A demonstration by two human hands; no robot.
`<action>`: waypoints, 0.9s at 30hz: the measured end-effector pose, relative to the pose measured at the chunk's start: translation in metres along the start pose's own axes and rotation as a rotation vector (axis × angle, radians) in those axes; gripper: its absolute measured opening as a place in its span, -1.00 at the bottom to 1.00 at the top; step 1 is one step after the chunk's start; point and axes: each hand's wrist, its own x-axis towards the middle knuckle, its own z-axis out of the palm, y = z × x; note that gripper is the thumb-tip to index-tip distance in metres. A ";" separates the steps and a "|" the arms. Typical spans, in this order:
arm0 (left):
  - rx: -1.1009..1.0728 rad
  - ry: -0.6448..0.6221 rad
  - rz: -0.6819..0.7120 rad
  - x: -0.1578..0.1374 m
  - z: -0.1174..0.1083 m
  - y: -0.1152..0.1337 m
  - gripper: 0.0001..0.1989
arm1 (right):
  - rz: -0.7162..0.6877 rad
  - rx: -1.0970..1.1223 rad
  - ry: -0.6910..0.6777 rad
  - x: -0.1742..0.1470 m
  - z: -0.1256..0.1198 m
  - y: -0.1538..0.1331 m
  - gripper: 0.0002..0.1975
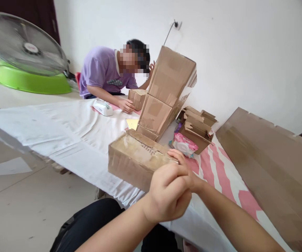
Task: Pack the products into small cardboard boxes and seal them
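Observation:
A sealed brown cardboard box (134, 157) with clear tape on top sits tilted at the near edge of the table (61, 129), which is covered in white cloth. My left hand (166, 197) is curled closed at the box's near right corner. It overlaps my right hand (184, 168), whose fingers lie over the box's top edge. The contact under both hands is hidden.
Across the table a person in a purple shirt rests a hand by a small box (137, 98), beside a white device (102, 106). Tall stacked cartons (166, 87), open small boxes (198, 127), a pink wipes pack (184, 144), a flat cardboard sheet (272, 168) and a fan (22, 45) surround me.

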 end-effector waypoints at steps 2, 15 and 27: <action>0.059 0.034 -0.004 0.006 -0.007 -0.005 -0.78 | 0.017 0.122 -0.122 -0.038 -0.029 0.009 -0.11; -0.193 0.290 -1.034 -0.013 0.012 -0.091 -0.87 | 0.449 0.378 0.387 -0.182 -0.036 0.014 -0.16; -0.306 0.078 -1.362 -0.063 0.050 -0.113 -0.61 | 0.581 -0.013 0.441 -0.212 0.051 0.019 -0.65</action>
